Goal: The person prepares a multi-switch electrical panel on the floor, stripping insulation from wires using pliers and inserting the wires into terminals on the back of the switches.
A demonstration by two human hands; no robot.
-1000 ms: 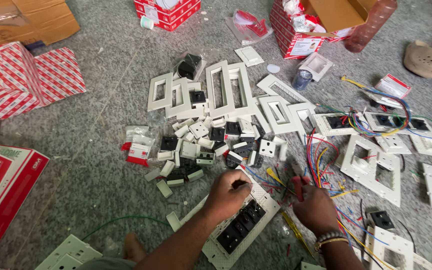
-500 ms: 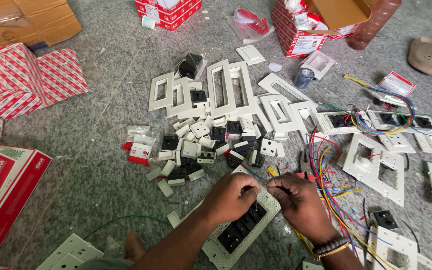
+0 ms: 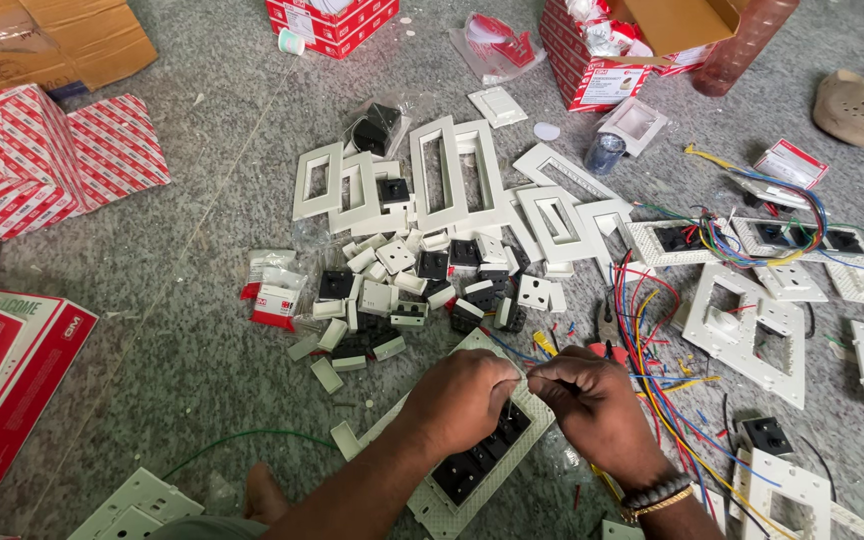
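Head view looks down on a speckled grey floor (image 3: 182, 330) strewn with electrical fittings; the left hand (image 3: 467, 395) and right hand (image 3: 592, 405) meet at about 6 o'clock, directly over a white switch plate (image 3: 472, 470) loaded with black modules; both sets of fingers are pinched together at its upper corner, apparently gripping a thin wire end, though what exactly is pinched I cannot tell; the plate's long axis runs from 7 o'clock up to 1 o'clock, and the left hand lies nearer its middle while the right hand sits at its upper end; a bundle of coloured wires (image 3: 652, 330) trails off toward 3 o'clock; loose white and black switch modules (image 3: 402, 290) lie heaped at centre, with empty white frames (image 3: 442, 180) beyond at 12 o'clock; red-and-white patterned cartons (image 3: 42, 160) sit at 10 o'clock, flat red boxes (image 3: 2, 380) at 8 o'clock, an open cardboard box (image 3: 672, 25) at 1 o'clock.
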